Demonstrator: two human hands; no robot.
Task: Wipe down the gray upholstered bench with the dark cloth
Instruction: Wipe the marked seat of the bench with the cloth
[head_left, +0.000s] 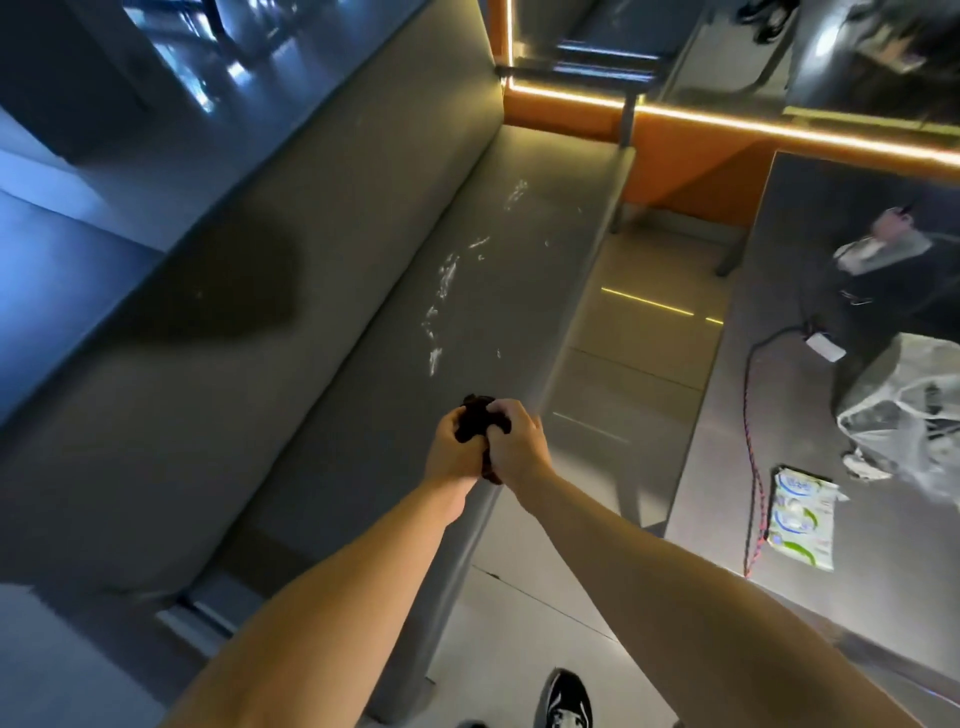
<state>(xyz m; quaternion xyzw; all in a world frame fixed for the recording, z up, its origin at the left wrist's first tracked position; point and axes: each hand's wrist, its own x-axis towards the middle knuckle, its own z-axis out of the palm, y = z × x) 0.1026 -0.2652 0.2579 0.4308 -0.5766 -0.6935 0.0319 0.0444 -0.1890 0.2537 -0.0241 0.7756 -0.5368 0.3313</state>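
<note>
Starting at the left, the gray upholstered bench (363, 441) shows its tall backrest (311, 197), and along the seat a trail of white streaks (447, 280) runs away from the hands, so the wiping looks barely begun there. The left hand (452, 457) hangs above the near part of the seat, close to its front edge, fingers curled round one side of the dark cloth (478, 415). The cloth is wadded into a tight lump between both hands, clear of the upholstery as far as can be told. The right hand (519, 447) clamps its other side, thumb and fingers folded over the bundle.

The cloth should be light, limp and easy to crush; it will not slip, but bunched like this it offers little wiping face. Better to shake it out, fold it flat and press it under a spread palm, gripping one edge so it does not roll up. The seat covering probably gives slightly and drags against fabric, so firm, overlapping strokes seem wise.

Further right, on a table (727, 493), lie a braided cable (753, 467), a pack of wet wipes (802, 512) and a clear plastic bag (904, 410)
</note>
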